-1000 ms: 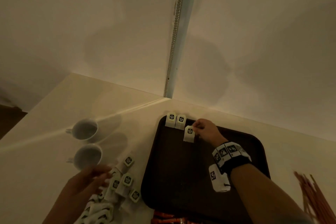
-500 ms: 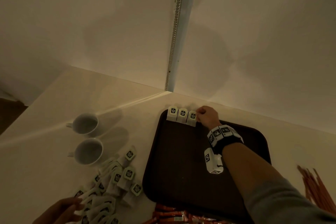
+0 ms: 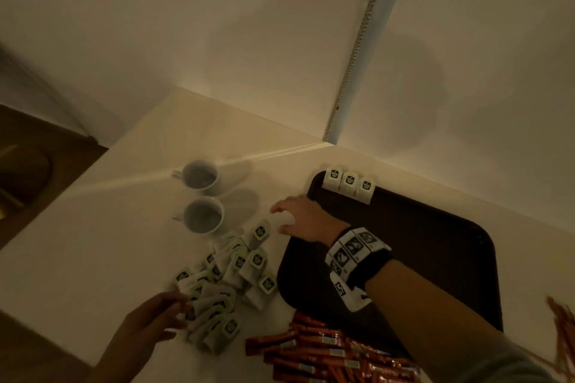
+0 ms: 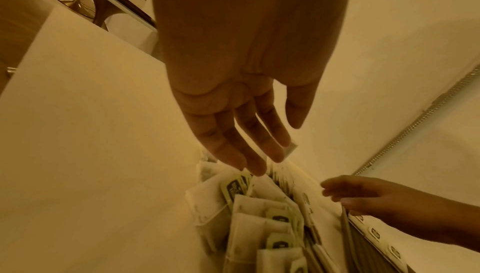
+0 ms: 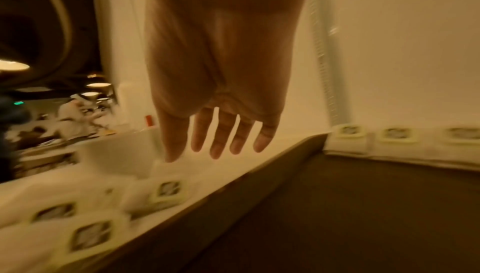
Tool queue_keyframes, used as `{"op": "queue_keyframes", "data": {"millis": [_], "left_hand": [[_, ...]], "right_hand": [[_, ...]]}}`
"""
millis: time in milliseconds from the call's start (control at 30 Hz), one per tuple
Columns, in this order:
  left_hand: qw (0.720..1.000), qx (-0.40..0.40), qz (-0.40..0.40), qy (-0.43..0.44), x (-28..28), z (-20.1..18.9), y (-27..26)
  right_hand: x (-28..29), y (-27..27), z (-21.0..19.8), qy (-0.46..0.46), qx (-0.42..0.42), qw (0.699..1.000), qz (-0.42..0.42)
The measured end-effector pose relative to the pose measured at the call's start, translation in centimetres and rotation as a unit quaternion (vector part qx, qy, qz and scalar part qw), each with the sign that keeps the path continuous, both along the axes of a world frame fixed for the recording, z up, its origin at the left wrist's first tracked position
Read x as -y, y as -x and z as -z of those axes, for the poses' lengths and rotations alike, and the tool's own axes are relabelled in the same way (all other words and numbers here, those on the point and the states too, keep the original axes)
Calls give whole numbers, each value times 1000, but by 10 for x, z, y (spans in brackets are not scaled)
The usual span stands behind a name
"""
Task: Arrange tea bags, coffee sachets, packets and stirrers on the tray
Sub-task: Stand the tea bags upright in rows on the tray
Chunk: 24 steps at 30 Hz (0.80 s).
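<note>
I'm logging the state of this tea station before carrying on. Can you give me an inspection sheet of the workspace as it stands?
Surface: pale counter set into a wall corner.
Job's things: dark tray with three tea bags in a row at its far left corner; loose tea bag pile left of the tray; orange-red sachets at the near edge; stirrers far right.
Clutter: two white cups beside the pile.
Grippers: left hand open, fingertips at the pile; right hand open, empty, reaching across the tray's left edge.
Cables: nothing seen.
Surroundings: plain walls, a beaded chain hanging in the corner.
</note>
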<state>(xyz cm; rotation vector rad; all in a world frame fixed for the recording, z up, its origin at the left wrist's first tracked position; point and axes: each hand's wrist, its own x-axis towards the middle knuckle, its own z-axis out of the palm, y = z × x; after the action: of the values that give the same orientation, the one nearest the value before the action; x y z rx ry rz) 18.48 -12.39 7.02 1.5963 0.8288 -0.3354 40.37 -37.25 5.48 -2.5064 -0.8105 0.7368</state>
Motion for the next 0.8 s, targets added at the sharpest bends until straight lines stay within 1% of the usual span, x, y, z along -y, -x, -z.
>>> {"op": "queue_keyframes", "data": {"millis": [67, 133, 200, 267, 300, 367, 433, 500, 533, 633, 700, 733, 800], "left_hand": [[1000, 18, 10, -3, 3, -1, 4], [997, 48, 43, -31, 9, -2, 6], [986, 87, 101, -102, 17, -3, 3], [963, 120, 160, -180, 26, -3, -8], [948, 142, 190, -211, 30, -2, -15], [916, 181, 244, -263, 40, 2, -35], [883, 189, 293, -315, 52, 7, -57], [845, 162, 341, -377, 66, 11, -78], [821, 136, 369, -413, 74, 12, -86], [744, 77, 438, -499, 93, 16, -98], [704, 50, 466, -533, 99, 20, -100], [695, 42, 471, -542, 100, 22, -100], [695, 37, 468, -545, 99, 25, -101]], "right_hand": [[-24, 9, 7, 56, 7, 998, -41], [-39, 15, 12, 100, 26, 993, -53], [-46, 19, 16, 122, 55, 990, -52], [-47, 22, 16, 133, 85, 986, -48], [-46, 22, 14, 130, 91, 986, -48], [-42, 22, 7, 99, 72, 992, -41], [-36, 22, -5, 54, 44, 997, -31], [-28, 22, -19, 20, 27, 999, -21], [-24, 24, -26, 14, 22, 999, -21], [-15, 34, -42, 38, 20, 997, -56], [-11, 42, -48, 52, 15, 996, -71], [-9, 45, -50, 55, 11, 996, -71], [-7, 50, -53, 59, -1, 996, -67]]}}
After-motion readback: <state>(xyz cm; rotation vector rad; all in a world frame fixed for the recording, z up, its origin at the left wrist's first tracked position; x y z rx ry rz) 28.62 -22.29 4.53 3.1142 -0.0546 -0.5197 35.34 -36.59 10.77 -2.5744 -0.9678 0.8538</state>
